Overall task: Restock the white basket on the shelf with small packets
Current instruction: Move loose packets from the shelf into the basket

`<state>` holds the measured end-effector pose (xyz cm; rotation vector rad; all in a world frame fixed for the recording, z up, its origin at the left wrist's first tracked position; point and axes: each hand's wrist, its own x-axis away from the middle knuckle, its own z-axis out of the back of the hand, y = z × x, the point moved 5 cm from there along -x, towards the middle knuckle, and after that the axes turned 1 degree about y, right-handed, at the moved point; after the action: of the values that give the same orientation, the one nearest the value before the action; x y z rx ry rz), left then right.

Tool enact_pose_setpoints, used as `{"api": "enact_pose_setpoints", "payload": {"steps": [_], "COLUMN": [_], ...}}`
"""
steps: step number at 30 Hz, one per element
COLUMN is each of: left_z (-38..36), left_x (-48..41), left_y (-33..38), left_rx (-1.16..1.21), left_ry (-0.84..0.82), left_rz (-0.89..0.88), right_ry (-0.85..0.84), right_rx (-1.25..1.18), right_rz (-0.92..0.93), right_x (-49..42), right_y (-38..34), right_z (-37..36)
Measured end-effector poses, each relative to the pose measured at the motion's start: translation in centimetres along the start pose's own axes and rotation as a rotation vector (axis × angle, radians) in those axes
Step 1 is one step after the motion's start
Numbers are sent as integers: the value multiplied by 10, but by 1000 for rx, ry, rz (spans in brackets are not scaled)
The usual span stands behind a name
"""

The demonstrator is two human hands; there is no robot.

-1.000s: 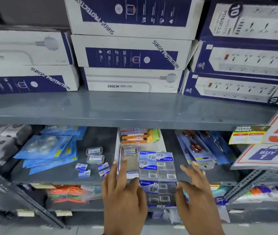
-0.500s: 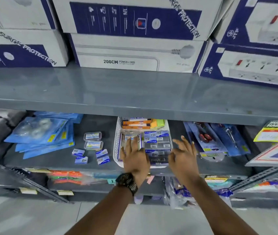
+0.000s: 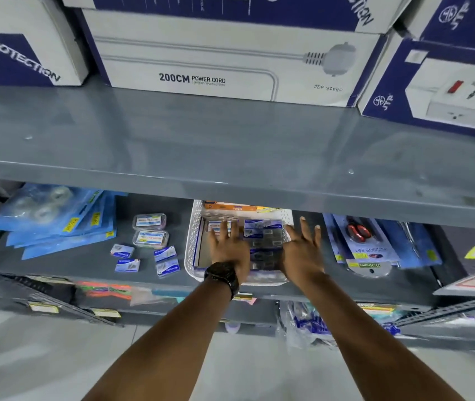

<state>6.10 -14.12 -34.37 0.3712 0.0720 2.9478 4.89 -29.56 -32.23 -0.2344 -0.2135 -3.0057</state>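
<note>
A person is standing at a grey metal shelf (image 3: 91,256) and reaching both bare arms into its lower level, under the deck that is carrying the big power cord boxes (image 3: 224,68). The white basket (image 3: 191,241) is sitting on that lower level, roughly in the middle, with its front edge close to the lip of the shelf. It is holding a block of small packets (image 3: 263,235) in blue and grey wrapping, lined up along its right half, while orange packs (image 3: 227,207) are lying across its back end. The left hand (image 3: 227,250), with a dark watch (image 3: 222,277) on its wrist, is lying flat over the left half of the basket, fingers spread and stretched forward, gripping nothing that I can make out. The right hand (image 3: 303,253) is hovering at the basket's right rim, also wide open with the fingers fanned apart and the palm facing down; whether it is touching the packets or the rim I cannot tell. More loose small packets (image 3: 123,251) are lying on the bare shelf just left of the basket, beside two clear tubs (image 3: 150,231), and blue flat packs (image 3: 57,221) are fanning out farther left. To the right of the basket, scissor packs (image 3: 366,244) are resting on the same level.
</note>
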Motion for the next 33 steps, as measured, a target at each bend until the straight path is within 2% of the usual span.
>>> {"api": "enact_pose_setpoints", "payload": {"steps": [3,8,12,16,21,25,29,33], "left_z": [9,38,35,21,5,4,8,14], "left_x": [6,41,84,128,179,201,204,204], "left_y": [-1,-23,-70,-134,-200,-231,-252,-262], "left_rx": [-7,119,120,79,57,57,80,105], "left_ry": [24,286,361,401,401,395,393,421], "left_rz": [-20,-31,-33,67,187,214,208,185], "right_ry": [63,269,491,560,544,476,326,174], "right_rx": [-61,-264,-397,-475,-478,-466,-386,-267], "right_rz": [15,6,79,203,343,447,519,511], "right_x": [2,17,33,38,34,24,3,-22], "right_y": [1,1,-22,-68,-150,-215,-272,-303], "right_z": [6,11,29,43,57,59,49,41]}}
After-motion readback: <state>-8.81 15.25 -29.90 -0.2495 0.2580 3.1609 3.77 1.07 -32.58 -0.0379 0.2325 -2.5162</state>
